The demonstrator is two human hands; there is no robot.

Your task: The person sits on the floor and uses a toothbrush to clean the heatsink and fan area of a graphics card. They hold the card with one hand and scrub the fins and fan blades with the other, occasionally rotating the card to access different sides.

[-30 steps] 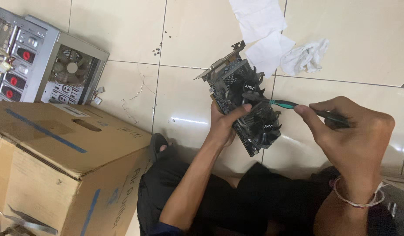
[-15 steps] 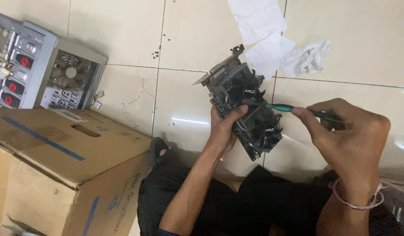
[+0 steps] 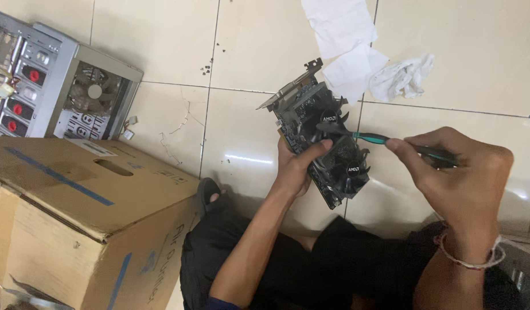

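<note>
My left hand [image 3: 296, 166] grips a black graphics card [image 3: 325, 143] with two round fans, held tilted above the tiled floor with its metal bracket at the top left. My right hand [image 3: 460, 178] pinches a thin tool with a teal and black handle [image 3: 385, 139]. The tool's dark tip rests on the upper fan of the card. Both forearms reach out over my lap in dark clothing.
A brown cardboard box [image 3: 70, 201] stands at the lower left. Behind it sits a grey computer case [image 3: 41, 86] with a rear fan and red ports. White paper sheets [image 3: 345, 34] and a crumpled white cloth [image 3: 402, 77] lie on the tiles [image 3: 162, 51] beyond the card.
The tool tip has slid left along the card, from beside the lower fan to the upper fan. My left hand keeps holding the card almost still.
</note>
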